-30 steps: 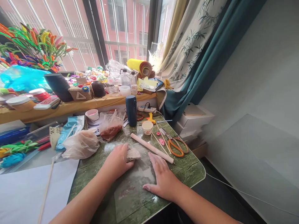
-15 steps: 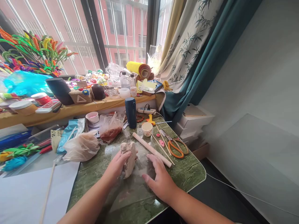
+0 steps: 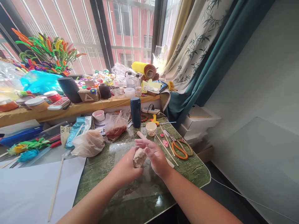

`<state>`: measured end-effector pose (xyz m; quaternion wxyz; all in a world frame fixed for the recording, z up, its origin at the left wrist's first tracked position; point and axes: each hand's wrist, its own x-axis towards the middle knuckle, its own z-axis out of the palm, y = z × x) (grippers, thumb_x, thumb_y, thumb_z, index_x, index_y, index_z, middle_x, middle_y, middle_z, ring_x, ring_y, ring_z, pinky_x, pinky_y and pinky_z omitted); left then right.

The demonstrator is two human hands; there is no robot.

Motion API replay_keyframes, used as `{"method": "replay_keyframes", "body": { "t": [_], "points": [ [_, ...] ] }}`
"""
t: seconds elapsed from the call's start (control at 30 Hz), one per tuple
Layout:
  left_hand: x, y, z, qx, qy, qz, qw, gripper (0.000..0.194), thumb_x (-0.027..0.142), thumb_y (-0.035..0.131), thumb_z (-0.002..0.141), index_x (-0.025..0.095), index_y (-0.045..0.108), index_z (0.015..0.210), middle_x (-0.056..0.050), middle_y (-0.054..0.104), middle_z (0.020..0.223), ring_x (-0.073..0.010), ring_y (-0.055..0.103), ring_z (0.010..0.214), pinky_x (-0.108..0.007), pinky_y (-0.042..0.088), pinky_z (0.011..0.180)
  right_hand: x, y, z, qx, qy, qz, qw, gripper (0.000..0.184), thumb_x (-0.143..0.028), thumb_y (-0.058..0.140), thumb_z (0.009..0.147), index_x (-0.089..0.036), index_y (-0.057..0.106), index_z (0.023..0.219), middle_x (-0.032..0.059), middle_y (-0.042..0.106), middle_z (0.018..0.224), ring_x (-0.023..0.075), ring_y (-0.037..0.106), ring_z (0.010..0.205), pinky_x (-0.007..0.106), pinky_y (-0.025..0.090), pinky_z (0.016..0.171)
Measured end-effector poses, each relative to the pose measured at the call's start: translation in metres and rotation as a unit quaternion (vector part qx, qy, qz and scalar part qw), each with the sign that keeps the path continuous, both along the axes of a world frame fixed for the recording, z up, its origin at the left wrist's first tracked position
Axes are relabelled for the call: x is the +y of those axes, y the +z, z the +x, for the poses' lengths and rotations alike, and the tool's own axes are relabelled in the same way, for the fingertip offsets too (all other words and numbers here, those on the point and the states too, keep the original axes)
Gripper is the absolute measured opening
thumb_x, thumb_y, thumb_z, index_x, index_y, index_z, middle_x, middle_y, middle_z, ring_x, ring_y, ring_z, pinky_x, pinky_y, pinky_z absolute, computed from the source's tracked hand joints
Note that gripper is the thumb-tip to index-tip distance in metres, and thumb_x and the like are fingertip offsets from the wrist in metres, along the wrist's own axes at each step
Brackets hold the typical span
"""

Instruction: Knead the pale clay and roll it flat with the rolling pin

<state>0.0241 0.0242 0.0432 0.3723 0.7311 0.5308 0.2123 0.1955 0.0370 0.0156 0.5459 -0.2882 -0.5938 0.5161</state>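
A pale, lumpy piece of clay [image 3: 139, 158] is gripped in my left hand [image 3: 127, 166], which wraps round it from the left. My right hand [image 3: 156, 157] is at its right side, fingers stretched out, with the thumb near or against the lump; whether it touches I cannot tell. Both hands are above a clear plastic sheet [image 3: 135, 191] on the green table. Behind my right hand lies a wooden rolling pin [image 3: 140, 135], its middle hidden by the hand.
Orange-handled scissors [image 3: 179, 151], thin sticks [image 3: 166, 150] and a paper cup [image 3: 151, 128] lie to the right. A dark blue bottle [image 3: 135, 112] stands behind. Plastic bags [image 3: 88, 143] and white paper [image 3: 42, 186] are on the left. A crowded sill [image 3: 109, 103] runs along the window.
My left hand has turned the clay so its end faces me. My right hand has come in from the right, close to the lump. The view has shifted slightly left.
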Motion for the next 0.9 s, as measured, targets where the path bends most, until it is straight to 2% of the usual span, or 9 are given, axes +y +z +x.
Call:
{"method": "replay_keyframes", "body": {
  "t": [0.13,0.27,0.37,0.43,0.5,0.57,0.67,0.8,0.9],
  "points": [
    [0.005,-0.021,-0.001,0.115,-0.024,0.136,0.984,0.046,0.016,0.067,0.073,0.017,0.059,0.118,-0.014,0.067,0.116,-0.0326,0.064,0.11,-0.045,0.052,0.094,0.004,-0.013,-0.009,-0.035,-0.037,0.006,0.999,0.034,-0.049,0.058,0.099,-0.023,0.075,0.11,0.01,0.074,0.118,0.0271,0.067,0.114,0.044,0.049,0.106],
    [0.009,-0.041,-0.005,0.194,-0.048,0.172,0.965,0.08,0.028,0.081,0.07,0.017,0.049,0.142,-0.019,0.06,0.14,-0.0389,0.055,0.131,-0.053,0.042,0.113,-0.001,-0.03,-0.001,-0.129,-0.096,-0.004,0.987,0.023,-0.039,0.062,0.096,-0.024,0.073,0.11,0.0079,0.074,0.115,0.026,0.067,0.112,0.043,0.049,0.104],
    [0.012,-0.039,-0.013,0.2,-0.07,0.153,0.965,0.102,0.045,0.089,0.062,0.019,0.044,0.149,-0.02,0.048,0.155,-0.0433,0.042,0.144,-0.06,0.031,0.12,-0.007,-0.03,0.02,-0.235,-0.135,0.044,0.961,0.022,-0.031,0.059,0.095,-0.025,0.069,0.114,0.008,0.071,0.119,0.0261,0.065,0.115,0.044,0.048,0.106],
    [0.016,-0.032,-0.022,0.179,-0.076,0.141,0.971,0.107,0.054,0.088,0.061,0.022,0.042,0.152,-0.019,0.041,0.161,-0.0437,0.035,0.149,-0.062,0.028,0.122,-0.011,-0.029,0.036,-0.327,-0.164,0.078,0.927,0.025,-0.027,0.058,0.094,-0.024,0.067,0.117,0.0092,0.069,0.122,0.0276,0.062,0.119,0.047,0.046,0.109],
    [0.023,-0.025,-0.032,0.14,-0.06,0.132,0.979,0.093,0.059,0.08,0.072,0.023,0.044,0.15,-0.017,0.045,0.159,-0.04,0.04,0.147,-0.058,0.032,0.121,-0.013,-0.031,0.049,-0.431,-0.182,0.081,0.88,0.033,-0.025,0.059,0.091,-0.023,0.064,0.123,0.0112,0.067,0.124,0.0307,0.059,0.121,0.051,0.044,0.11],
    [0.031,-0.025,-0.041,0.09,-0.015,0.115,0.989,0.061,0.054,0.059,0.093,0.022,0.052,0.144,-0.015,0.056,0.15,-0.0335,0.052,0.138,-0.052,0.041,0.116,-0.015,-0.039,0.057,-0.515,-0.179,0.068,0.836,0.041,-0.024,0.061,0.089,-0.02,0.06,0.13,0.014,0.065,0.126,0.0335,0.057,0.122,0.053,0.045,0.108],
    [0.039,-0.038,-0.052,0.038,0.049,0.129,0.99,0.039,0.046,0.047,0.101,0.021,0.063,0.126,-0.011,0.069,0.131,-0.0289,0.062,0.124,-0.048,0.048,0.109,-0.015,-0.049,0.061,-0.57,-0.169,0.048,0.803,0.049,-0.016,0.054,0.089,-0.015,0.055,0.138,0.0171,0.064,0.127,0.0336,0.057,0.122,0.05,0.048,0.104],
    [0.035,-0.048,-0.061,-0.003,0.06,0.248,0.967,0.025,0.036,0.052,0.099,0.022,0.066,0.115,-0.009,0.071,0.121,-0.0261,0.064,0.118,-0.045,0.05,0.106,-0.02,-0.031,0.062,-0.54,-0.137,0.046,0.829,0.048,-0.012,0.047,0.091,-0.016,0.053,0.139,0.0149,0.063,0.127,0.0286,0.06,0.116,0.042,0.051,0.098],
    [0.033,-0.027,-0.061,-0.027,0.07,0.38,0.922,0.022,0.026,0.054,0.098,0.023,0.063,0.118,-0.01,0.065,0.131,-0.0256,0.059,0.127,-0.045,0.045,0.111,-0.03,0.007,0.058,-0.5,-0.077,0.051,0.861,0.048,-0.016,0.048,0.093,-0.022,0.051,0.14,0.01,0.063,0.124,0.0234,0.064,0.103,0.035,0.051,0.088]
  ]
}}
